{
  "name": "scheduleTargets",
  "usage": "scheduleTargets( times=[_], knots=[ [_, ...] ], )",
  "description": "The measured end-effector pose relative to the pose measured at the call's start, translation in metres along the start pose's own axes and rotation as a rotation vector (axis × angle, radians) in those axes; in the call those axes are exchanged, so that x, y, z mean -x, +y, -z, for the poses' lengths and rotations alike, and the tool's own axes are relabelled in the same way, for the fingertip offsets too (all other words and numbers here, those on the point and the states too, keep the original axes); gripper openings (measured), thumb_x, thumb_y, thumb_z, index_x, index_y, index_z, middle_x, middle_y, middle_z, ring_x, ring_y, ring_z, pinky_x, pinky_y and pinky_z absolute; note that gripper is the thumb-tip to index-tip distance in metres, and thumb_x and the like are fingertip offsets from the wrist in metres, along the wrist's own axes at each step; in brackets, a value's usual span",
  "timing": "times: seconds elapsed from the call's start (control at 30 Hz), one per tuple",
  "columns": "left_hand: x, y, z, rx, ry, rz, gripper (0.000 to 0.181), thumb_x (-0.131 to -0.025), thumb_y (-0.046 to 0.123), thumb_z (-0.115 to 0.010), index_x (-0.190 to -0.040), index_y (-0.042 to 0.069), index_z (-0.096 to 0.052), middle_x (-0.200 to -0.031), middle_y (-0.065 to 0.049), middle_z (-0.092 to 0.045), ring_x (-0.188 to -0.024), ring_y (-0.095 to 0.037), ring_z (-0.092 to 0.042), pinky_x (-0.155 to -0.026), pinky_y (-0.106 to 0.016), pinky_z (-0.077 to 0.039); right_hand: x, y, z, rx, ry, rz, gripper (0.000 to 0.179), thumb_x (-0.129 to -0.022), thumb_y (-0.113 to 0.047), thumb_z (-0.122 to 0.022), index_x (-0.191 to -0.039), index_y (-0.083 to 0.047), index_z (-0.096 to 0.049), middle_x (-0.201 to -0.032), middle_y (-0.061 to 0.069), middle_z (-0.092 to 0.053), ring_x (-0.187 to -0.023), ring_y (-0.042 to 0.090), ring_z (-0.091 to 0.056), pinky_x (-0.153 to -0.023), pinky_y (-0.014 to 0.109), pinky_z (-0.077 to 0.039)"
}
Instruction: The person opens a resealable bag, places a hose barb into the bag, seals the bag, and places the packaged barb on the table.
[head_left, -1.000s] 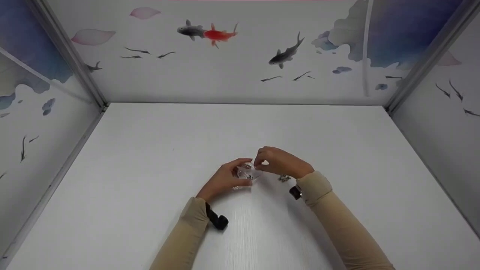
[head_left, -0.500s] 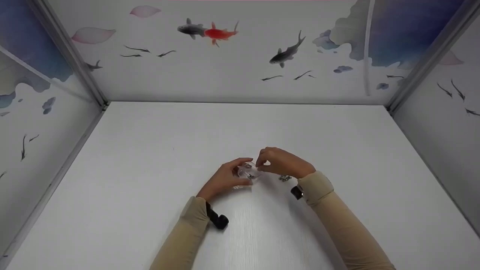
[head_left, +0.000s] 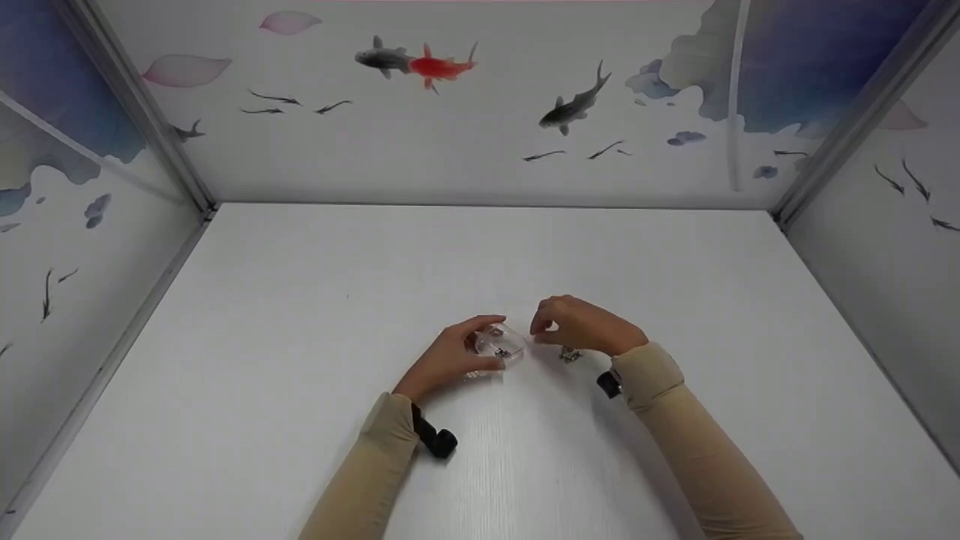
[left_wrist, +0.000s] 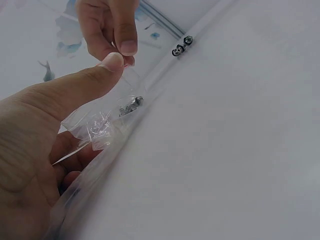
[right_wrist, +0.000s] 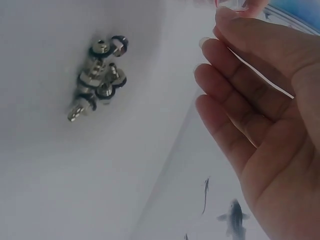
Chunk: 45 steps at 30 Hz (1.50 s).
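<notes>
Left of the right hand, my left hand (head_left: 450, 352) grips a clear plastic bag (left_wrist: 102, 125) between its thumb and fingers. Small silvery metal fittings with dark rings (left_wrist: 131, 106) lie inside the bag. My right hand (head_left: 581, 326) is at the bag's mouth, thumb and index finger together at its red-tinted edge, seemingly pinching it; its other fingers (right_wrist: 232, 100) are loosely bent. Below the right hand, a pile of similar metal fittings (right_wrist: 100, 80), some with barbed ends, rests on the white table.
The white table (head_left: 300, 262) is bounded by printed panels with fish and petals (head_left: 480, 150). Metal corner posts (head_left: 169, 135) stand at the back. Each wrist carries a small black camera (head_left: 442, 444) below the beige sleeves.
My right hand has shifted to the right, away from the left hand, and more of the bag's mouth shows between them. My left hand has stayed in place, holding the bag.
</notes>
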<state>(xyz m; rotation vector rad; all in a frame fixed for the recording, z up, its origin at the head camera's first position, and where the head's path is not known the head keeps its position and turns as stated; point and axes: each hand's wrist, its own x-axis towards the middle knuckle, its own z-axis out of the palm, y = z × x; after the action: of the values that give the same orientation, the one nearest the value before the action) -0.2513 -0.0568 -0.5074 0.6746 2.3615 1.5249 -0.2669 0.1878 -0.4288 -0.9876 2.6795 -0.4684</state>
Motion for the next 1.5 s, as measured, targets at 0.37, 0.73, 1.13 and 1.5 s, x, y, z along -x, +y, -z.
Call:
scheduleTargets(
  times=[0.37,0.73,1.13,1.5],
  knots=[
    [0.002,0.000,0.000,-0.012,-0.001,-0.004,0.069,-0.078,0.037,-0.080,-0.140,0.028,-0.050,-0.124,0.005,-0.059,-0.094,-0.016,-0.051,-0.085,-0.034,-0.041,0.010,0.013,-0.001,-0.012,-0.040,-0.087,0.014,-0.089,-0.009,-0.068,-0.101,-0.007,-0.074,-0.099,0.003,-0.069,-0.094,0.019,-0.062,-0.087,0.038,-0.051],
    [0.000,-0.001,0.000,-0.037,0.003,-0.002,0.069,-0.079,0.037,-0.079,-0.140,0.028,-0.050,-0.122,0.004,-0.058,-0.091,-0.016,-0.048,-0.082,-0.034,-0.040,0.019,0.027,-0.001,-0.084,-0.061,-0.116,0.014,-0.088,-0.009,-0.069,-0.101,-0.009,-0.074,-0.101,0.003,-0.070,-0.096,0.018,-0.062,-0.083,0.037,-0.052],
    [0.002,0.001,0.001,-0.023,-0.005,-0.001,0.070,-0.078,0.037,-0.080,-0.140,0.026,-0.050,-0.128,0.002,-0.057,-0.095,-0.016,-0.051,-0.086,-0.033,-0.042,0.020,0.031,-0.004,-0.107,-0.096,-0.186,0.012,-0.087,-0.011,-0.071,-0.097,-0.013,-0.075,-0.097,-0.002,-0.067,-0.092,0.014,-0.059,-0.082,0.034,-0.051],
    [0.001,0.000,0.001,-0.028,-0.009,-0.003,0.070,-0.078,0.037,-0.079,-0.140,0.026,-0.050,-0.124,0.004,-0.058,-0.094,-0.015,-0.051,-0.086,-0.032,-0.041,0.018,0.031,-0.006,-0.101,-0.112,-0.195,0.014,-0.086,-0.005,-0.070,-0.097,-0.013,-0.075,-0.097,-0.001,-0.066,-0.095,0.015,-0.060,-0.084,0.035,-0.051]
  ],
)
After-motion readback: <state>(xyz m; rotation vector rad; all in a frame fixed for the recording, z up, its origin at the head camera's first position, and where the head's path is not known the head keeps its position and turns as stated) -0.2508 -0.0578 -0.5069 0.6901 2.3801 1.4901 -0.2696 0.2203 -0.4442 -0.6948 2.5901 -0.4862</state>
